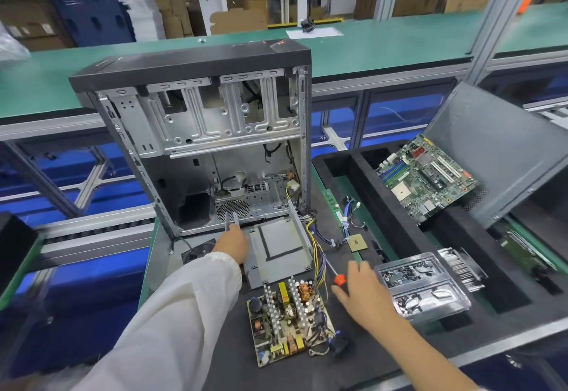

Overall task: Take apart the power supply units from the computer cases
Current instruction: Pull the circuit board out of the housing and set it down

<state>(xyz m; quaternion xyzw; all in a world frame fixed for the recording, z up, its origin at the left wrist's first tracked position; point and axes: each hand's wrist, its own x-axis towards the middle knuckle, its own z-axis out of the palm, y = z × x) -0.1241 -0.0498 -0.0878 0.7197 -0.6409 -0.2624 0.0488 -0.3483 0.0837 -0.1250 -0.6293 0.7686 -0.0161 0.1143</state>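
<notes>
The left hand [232,241] reaches forward in its white sleeve [184,313] and grips the near-left corner of the grey metal shell [278,249] of the power supply, apparently to steady or lift it. Its fingers are hidden behind the knuckles, so exactly how they curl cannot be told. The shell lies open side up just beyond that hand, at the foot of the upright computer case [203,144], whose side is off so its gutted inside faces the person.

Just right of the shell a bundle of coloured wires [316,252] trails toward the case. Nearer the person than the left hand lies the power supply's circuit board [289,320], parts upward and out of its shell, so the unit looks largely taken apart.

The right hand [362,295] is spread, palm down, fingers relaxed, over the red-collared handle of a screwdriver [336,275] lying on the dark mat [215,344]; it probably is setting the tool down or taking it up, and which cannot be told.

Right of that hand sits a clear plastic tray [424,289] of small parts, handy for screws. Beyond lie a processor chip [357,242] and a motherboard [425,177] propped in a black foam bin [338,160].
</notes>
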